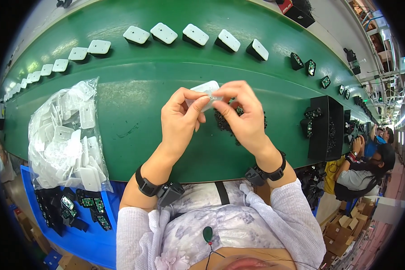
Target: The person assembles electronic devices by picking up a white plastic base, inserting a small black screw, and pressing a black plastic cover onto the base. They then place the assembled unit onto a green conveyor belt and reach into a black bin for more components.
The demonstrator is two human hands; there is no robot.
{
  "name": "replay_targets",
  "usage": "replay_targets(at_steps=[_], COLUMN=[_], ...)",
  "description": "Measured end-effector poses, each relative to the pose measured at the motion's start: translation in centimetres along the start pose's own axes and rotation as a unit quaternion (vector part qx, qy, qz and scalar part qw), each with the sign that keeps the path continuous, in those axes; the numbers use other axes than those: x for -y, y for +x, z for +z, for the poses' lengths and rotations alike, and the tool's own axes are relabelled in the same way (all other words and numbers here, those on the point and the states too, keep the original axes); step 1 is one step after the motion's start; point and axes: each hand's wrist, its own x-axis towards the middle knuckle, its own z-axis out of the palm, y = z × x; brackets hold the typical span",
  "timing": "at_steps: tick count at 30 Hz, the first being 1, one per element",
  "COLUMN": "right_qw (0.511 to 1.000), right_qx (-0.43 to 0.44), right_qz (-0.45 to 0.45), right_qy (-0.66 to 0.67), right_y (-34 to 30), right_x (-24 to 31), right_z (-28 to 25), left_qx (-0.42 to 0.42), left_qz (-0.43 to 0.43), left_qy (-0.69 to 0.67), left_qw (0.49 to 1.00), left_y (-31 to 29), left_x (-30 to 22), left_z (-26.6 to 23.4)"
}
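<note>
A white plastic cover plate (207, 87) with small holes is tilted up over the green bench. My left hand (179, 118) pinches its near left edge between thumb and fingers. At the plate's right edge is my right hand (246, 118), thumb and forefinger bent close together over its face. The right fingertips are slightly smeared, and whatever small thing they hold is hidden. Behind and below my right hand lies a pile of small black parts (222, 121), partly covered by it.
A clear bag (63, 135) of white covers lies left, above a blue bin (94, 238) with black housings and green circuit boards (99, 205). White-topped black units (195, 35) line the far bench (175, 54). A black box (321, 130) stands right; co-workers (362, 173) sit beyond.
</note>
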Motion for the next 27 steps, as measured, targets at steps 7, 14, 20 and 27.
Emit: replay_targets(at_steps=[7, 14, 20, 27], right_qw=[0.981, 0.996, 0.997, 0.993], right_qx=[-0.044, -0.039, -0.019, -0.038], right_qz=[-0.131, -0.026, -0.007, 0.022], right_qy=[-0.137, -0.082, -0.070, -0.111], right_y=[-0.1, -0.1, 0.3, 0.6], right_x=[-0.9, -1.1, -0.8, -0.3], right_z=[0.3, -0.3, -0.3, 0.4], left_qx=[0.051, 0.046, 0.056, 0.054], left_qz=[0.022, 0.043, -0.022, -0.013], left_qy=[0.017, -0.046, -0.020, -0.016], left_qw=[0.998, 0.997, 0.998, 0.998], left_y=[0.2, 0.1, 0.2, 0.2], left_x=[0.5, 0.0, 0.4, 0.8], left_z=[-0.2, 1.2, 0.1, 0.4])
